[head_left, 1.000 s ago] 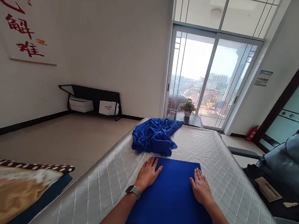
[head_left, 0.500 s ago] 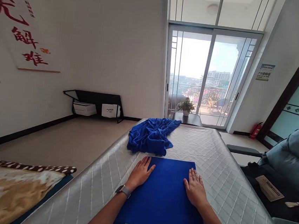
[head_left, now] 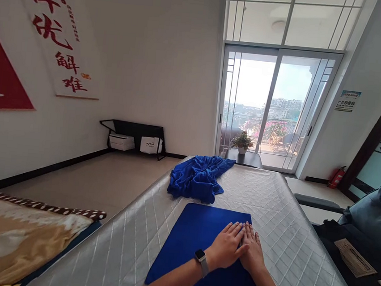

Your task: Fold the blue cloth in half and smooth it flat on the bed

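A flat blue rectangular piece [head_left: 198, 233], which looks like a board or neatly folded cloth, lies on the silver quilted cover [head_left: 127, 240] in front of me. My left hand [head_left: 227, 246], with a watch on its wrist, rests flat near the blue piece's right edge, fingers stretched out. Right beside it, my right hand [head_left: 252, 251] lies flat along that edge, partly overlapped by the left hand. Neither hand grasps anything. Just beyond the blue piece sits a crumpled blue garment [head_left: 197, 177].
A patterned blanket [head_left: 26, 239] is at the lower left. To the right stands a grey armchair [head_left: 372, 210] with a brown card [head_left: 354, 257] on a dark cloth. Behind the cover's far end, a potted plant [head_left: 242, 141] stands on a small table before the glass door [head_left: 248, 99].
My left hand has moved from the blue piece's left edge across to the right, beside my right hand. The right hand stays at the right edge. The view has swung slightly left.
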{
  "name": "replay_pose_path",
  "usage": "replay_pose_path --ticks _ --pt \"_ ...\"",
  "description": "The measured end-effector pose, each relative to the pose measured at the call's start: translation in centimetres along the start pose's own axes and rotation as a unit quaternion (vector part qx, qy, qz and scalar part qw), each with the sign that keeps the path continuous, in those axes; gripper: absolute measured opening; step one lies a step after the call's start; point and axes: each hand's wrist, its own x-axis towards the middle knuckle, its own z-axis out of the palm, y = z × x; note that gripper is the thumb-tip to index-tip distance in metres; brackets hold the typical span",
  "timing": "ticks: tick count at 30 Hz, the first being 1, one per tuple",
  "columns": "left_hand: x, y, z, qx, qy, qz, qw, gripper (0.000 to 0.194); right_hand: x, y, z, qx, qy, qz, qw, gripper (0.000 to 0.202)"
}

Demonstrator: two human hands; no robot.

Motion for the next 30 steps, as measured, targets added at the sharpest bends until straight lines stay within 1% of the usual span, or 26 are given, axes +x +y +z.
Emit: replay_pose_path --ticks 1,3,5,7,11,16,19,21,24,30 --pt "0.3 0.6 0.8 0.002 -0.003 0.001 1.000 0.061 -0.1 0.1 -0.1 -0.001 -0.005 -0.004 1.000 0.062" --pt "0.7 0.8 1.8 0.004 -0.012 -0.013 1.000 0.063 -0.2 0.2 -0.2 -0.001 -0.007 -0.009 1.000 0.063" --pt "0.5 0.0 2.1 0.005 -0.020 -0.033 0.999 0.067 -0.2 0.1 -0.2 -0.001 -0.005 -0.017 1.000 0.062" --pt "-0.2 -1.3 1.8 0.015 -0.024 -0.052 0.998 0.069 -0.1 0.0 -0.2 0.003 0.000 -0.011 1.000 0.062" --pt "-2.6 -5.1 0.1 0.050 -0.024 -0.101 0.993 0.072 0.3 -0.3 -0.2 0.017 0.009 0.018 1.000 0.068" --pt "-6.6 -11.0 -2.4 0.089 -0.035 -0.194 0.976 0.078 0.5 -0.4 0.0 0.021 0.009 0.019 1.000 0.068" --pt "-8.7 -14.2 -3.3 0.105 -0.022 -0.255 0.961 0.082 0.6 -0.5 0.2 0.018 0.004 0.022 1.000 0.068" --pt "-9.6 -15.6 -3.4 0.103 -0.018 -0.278 0.955 0.083 0.7 -0.6 0.3 0.015 0.002 0.018 1.000 0.068" --pt "-10.1 -16.6 -3.3 0.095 -0.015 -0.281 0.955 0.085 0.7 -0.8 0.4 0.016 0.006 0.018 1.000 0.067" --pt "-10.2 -16.7 -3.4 0.083 -0.010 -0.277 0.957 0.086 0.8 -1.0 0.4 0.034 0.018 0.021 0.999 0.070"
